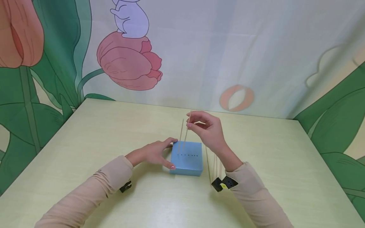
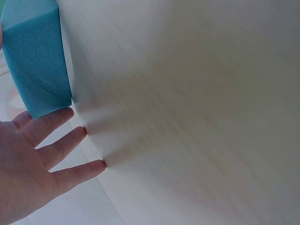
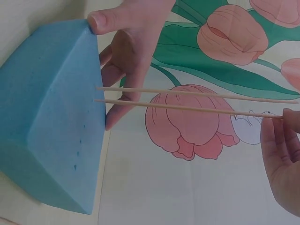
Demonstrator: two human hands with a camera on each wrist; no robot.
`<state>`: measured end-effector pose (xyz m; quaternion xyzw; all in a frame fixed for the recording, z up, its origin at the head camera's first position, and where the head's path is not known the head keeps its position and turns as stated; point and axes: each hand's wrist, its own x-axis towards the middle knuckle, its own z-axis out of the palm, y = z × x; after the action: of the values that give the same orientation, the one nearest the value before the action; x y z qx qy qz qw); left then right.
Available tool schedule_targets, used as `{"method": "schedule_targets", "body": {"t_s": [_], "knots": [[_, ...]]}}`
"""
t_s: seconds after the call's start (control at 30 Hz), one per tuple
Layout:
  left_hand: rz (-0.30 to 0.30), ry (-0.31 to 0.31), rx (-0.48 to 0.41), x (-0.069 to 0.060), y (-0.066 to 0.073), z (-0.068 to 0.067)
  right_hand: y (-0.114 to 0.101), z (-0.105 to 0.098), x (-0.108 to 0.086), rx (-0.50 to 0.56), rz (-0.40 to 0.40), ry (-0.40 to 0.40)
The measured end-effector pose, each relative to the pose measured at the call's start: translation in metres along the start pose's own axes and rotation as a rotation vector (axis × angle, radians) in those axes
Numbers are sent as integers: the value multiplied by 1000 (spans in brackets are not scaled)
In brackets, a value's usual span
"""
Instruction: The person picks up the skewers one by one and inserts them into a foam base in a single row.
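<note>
Where the tulip-print curtain hangs: behind the pale table.
Blue block: flat on the table.
Left hand: spread wide, holding the block's left side between thumb and fingers.
Right hand: fingertips together, pinching a thin stick near its top.
Thin stick: tilted, lower end at the block's top, beside a standing stick.
More sticks: on the table, right of the block.
Small holes: in a row across the block's top.
</note>
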<state>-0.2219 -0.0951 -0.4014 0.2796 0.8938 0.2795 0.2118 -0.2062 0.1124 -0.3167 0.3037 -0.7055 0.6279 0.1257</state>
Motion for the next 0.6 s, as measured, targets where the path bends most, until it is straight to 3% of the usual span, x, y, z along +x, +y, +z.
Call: {"method": "schedule_targets", "body": {"t_s": [0.6], "knots": [[-4,-1,-2,-1,4,0,16,8,-14,-74,15,-24]]}}
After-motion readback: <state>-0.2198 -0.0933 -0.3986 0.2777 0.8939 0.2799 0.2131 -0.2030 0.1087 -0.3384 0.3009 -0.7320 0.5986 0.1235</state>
